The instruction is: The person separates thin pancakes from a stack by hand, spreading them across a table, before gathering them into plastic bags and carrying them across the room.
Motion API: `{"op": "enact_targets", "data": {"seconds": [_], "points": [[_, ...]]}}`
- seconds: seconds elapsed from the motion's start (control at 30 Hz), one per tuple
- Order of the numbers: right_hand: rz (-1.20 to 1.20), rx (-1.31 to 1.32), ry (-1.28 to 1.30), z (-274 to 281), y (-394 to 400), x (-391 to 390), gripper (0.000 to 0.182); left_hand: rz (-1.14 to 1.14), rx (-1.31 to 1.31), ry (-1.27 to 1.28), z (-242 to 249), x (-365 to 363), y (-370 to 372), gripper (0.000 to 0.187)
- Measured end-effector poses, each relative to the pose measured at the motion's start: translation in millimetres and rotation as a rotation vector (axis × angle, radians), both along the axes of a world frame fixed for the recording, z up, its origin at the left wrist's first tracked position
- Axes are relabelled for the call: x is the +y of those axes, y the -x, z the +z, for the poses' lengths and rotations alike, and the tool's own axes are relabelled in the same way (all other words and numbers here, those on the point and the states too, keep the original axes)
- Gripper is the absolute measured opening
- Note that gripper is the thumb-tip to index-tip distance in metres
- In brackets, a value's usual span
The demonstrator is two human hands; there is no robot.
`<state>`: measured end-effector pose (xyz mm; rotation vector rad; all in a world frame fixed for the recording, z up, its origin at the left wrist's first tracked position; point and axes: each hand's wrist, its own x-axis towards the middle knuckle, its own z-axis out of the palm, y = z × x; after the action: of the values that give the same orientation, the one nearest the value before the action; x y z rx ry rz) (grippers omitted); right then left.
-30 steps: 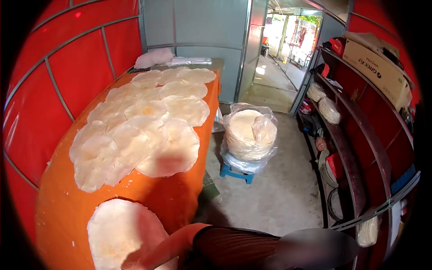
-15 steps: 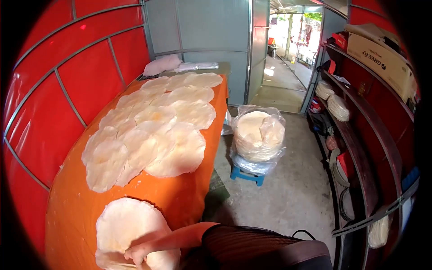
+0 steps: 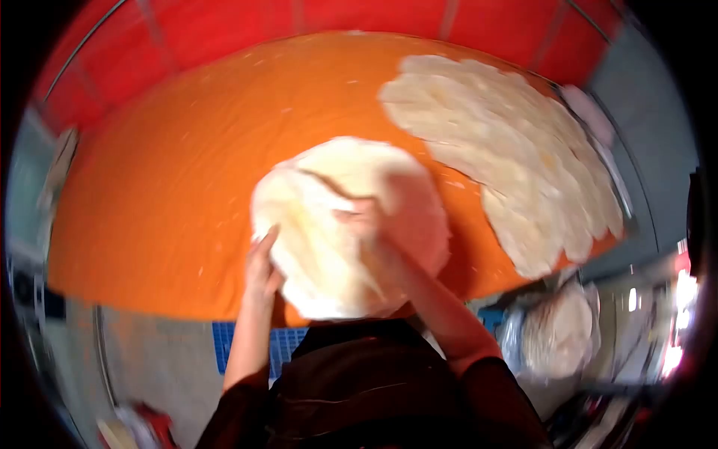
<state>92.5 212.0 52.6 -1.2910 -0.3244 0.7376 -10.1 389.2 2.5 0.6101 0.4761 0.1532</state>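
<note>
In front of me a stack of thin round flatbread sheets point(image 3: 318, 258) lies on the orange cloth. My right hand point(image 3: 363, 217) is over the middle of the stack, fingers closed on the edge of the top sheet, which is partly lifted and folded there. At the left rim, my left hand point(image 3: 263, 263) holds the same sheet's side, its fingers partly hidden and blurred. Further right, many overlapping flatbread rounds point(image 3: 516, 150) are spread out flat.
The orange-covered table point(image 3: 164, 194) runs along a red wall point(image 3: 359, 16). Near its right front edge stands a plastic-wrapped pile of flatbreads point(image 3: 557, 333). A blue plastic crate point(image 3: 280, 346) is on the floor below the table edge. A pink bundle point(image 3: 587, 112) lies at the far right end.
My view has swung left and down onto the stack. My left hand has come into view at its rim. The top sheet is now lifted and folded at my right hand.
</note>
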Motion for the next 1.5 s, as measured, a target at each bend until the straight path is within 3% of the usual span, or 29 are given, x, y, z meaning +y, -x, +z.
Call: {"op": "enact_targets", "data": {"seconds": [0.07, 0.17, 0.27, 0.3, 0.4, 0.5, 0.6, 0.67, 0.77, 0.8, 0.87, 0.93, 1.07, 1.23, 1.3, 1.33, 1.37, 1.4, 1.43, 1.47, 1.5], "points": [[0.045, -0.067, 0.071, -23, -1, 11, 0.036, 0.087, 0.012, 0.027, 8, -9, -2, 0.034], [0.108, -0.401, 0.331, -12, 19, 28, 0.042, 0.010, -0.105, -0.007, 2, -8, 1, 0.031], [0.121, -0.575, 0.382, 0, 27, 36, 0.048, 0.004, -0.160, -0.020, 1, -3, -4, 0.028], [0.167, -0.530, 0.458, 15, 25, 34, 0.052, -0.001, -0.164, -0.003, 0, -3, -5, 0.026], [0.245, -0.245, 0.402, -9, 7, 32, 0.052, -0.008, -0.149, 0.028, -1, -4, -6, 0.019], [0.137, -0.359, 0.345, -12, 7, 27, 0.045, -0.018, -0.140, -0.022, -3, -3, -10, 0.023], [0.414, -1.085, 0.456, -45, 21, 49, 0.025, 0.034, -0.060, -0.065, -9, 4, -6, 0.031], [0.511, -1.551, 0.676, -61, 16, 43, 0.020, 0.029, 0.091, -0.085, -9, 2, -7, 0.032], [-0.115, -1.337, 0.861, -49, 65, 61, 0.009, -0.088, -0.021, -0.318, -33, 11, 0, 0.042], [-0.106, -1.272, 0.881, -56, 56, 67, 0.009, -0.070, 0.083, -0.341, -40, 17, -1, 0.041], [-0.009, -1.148, 0.844, -56, 35, 55, 0.010, -0.083, 0.101, -0.054, -54, 25, 3, 0.043], [0.041, -1.008, 0.733, -37, 5, 17, 0.012, -0.110, 0.104, -0.009, -49, 20, 5, 0.045], [-0.165, -0.791, 0.596, 33, -58, -68, 0.016, -0.114, 0.129, 0.021, -48, 28, 2, 0.045], [-0.608, -0.600, 0.411, 121, -103, -203, 0.023, -0.074, 0.167, -0.038, -51, 26, 4, 0.042], [-0.726, -0.492, 0.245, 155, -114, -265, 0.026, -0.079, 0.188, -0.045, -56, 31, 4, 0.042], [-0.603, -0.278, 0.085, 175, -133, -301, 0.029, -0.081, 0.197, -0.053, -53, 30, 4, 0.041], [-0.821, -0.194, -0.070, 195, -105, -318, 0.026, -0.068, 0.227, -0.016, -46, 27, 4, 0.042], [-0.801, -0.291, -0.042, 193, -118, -375, 0.020, -0.083, 0.197, -0.048, -44, 25, 3, 0.043], [-1.041, -0.309, 0.005, 192, -111, -416, 0.025, -0.099, 0.164, -0.078, -47, 24, 4, 0.045], [-1.047, -0.319, -0.090, 186, -105, -461, 0.028, -0.115, 0.131, -0.109, -50, 23, 7, 0.047], [-1.163, -0.288, -0.118, 174, -104, -514, 0.031, -0.203, -0.172, -0.589, -56, 22, 15, 0.054]]}}
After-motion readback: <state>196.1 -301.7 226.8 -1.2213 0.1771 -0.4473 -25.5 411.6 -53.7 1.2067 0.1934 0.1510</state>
